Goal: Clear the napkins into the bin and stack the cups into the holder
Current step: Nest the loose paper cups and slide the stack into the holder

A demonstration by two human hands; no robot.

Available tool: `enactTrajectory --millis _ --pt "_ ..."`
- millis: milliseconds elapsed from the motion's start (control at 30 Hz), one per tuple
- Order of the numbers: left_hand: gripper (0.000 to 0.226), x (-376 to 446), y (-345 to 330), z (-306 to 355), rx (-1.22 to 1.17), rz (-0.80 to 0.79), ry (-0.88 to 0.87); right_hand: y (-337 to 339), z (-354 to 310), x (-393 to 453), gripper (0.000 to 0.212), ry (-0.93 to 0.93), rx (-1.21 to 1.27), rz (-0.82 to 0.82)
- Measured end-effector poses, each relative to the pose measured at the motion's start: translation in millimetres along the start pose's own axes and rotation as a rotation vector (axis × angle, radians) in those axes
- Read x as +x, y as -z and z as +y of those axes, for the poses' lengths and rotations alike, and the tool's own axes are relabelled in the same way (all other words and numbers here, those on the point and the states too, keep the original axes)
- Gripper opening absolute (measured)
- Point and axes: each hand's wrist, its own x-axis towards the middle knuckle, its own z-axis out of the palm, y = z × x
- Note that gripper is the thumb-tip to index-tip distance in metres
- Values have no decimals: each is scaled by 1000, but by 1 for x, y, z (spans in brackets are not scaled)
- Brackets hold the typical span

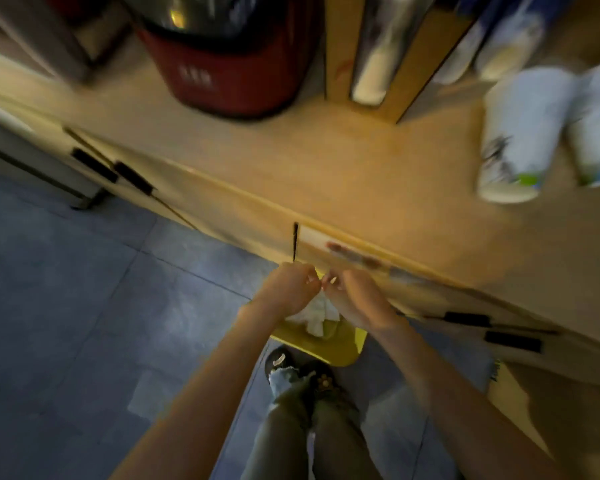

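A yellow bin (340, 344) stands on the floor below the counter edge, with white crumpled napkins (321, 315) hanging into it. My left hand (290, 284) and my right hand (352, 292) are held close together right above the bin, fingers pinched at the top of the napkins. Two white paper cups (520, 133) with printed pictures lie on their sides on the counter at the right. A wooden cup holder (340, 46) with stacked white cups in its slots stands at the back of the counter. The frame is blurred.
A red appliance (229, 71) stands on the wooden counter (326, 161) at the back left. Cabinet doors with black handles (513, 341) run under the counter. The floor (84, 306) is grey tile. My shoes and trouser legs are below the bin.
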Motion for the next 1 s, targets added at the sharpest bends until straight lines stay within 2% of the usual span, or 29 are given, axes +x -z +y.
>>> enactTrajectory --millis 133,300,433,600,700,800,900,1000 --pt "24 -37 64 63 26 122 -162 68 -50 -38 16 82 24 185" --pt "25 -56 115 137 156 248 -314 147 -84 -68 18 51 8 458" --pt "25 -57 131 196 207 349 -449 203 -84 -92 16 67 63 688" --pt "32 -37 118 253 146 419 -539 248 -48 -106 19 -19 156 931" --pt "48 -15 99 274 80 417 -516 262 -14 -106 33 -71 233 998" --pt "65 7 78 287 58 383 -446 276 21 -100 51 -146 196 949" --pt "83 30 61 292 55 351 -292 293 49 -87 64 -226 164 878" --pt "96 50 49 298 -78 334 -95 307 66 -70 71 -255 180 812"
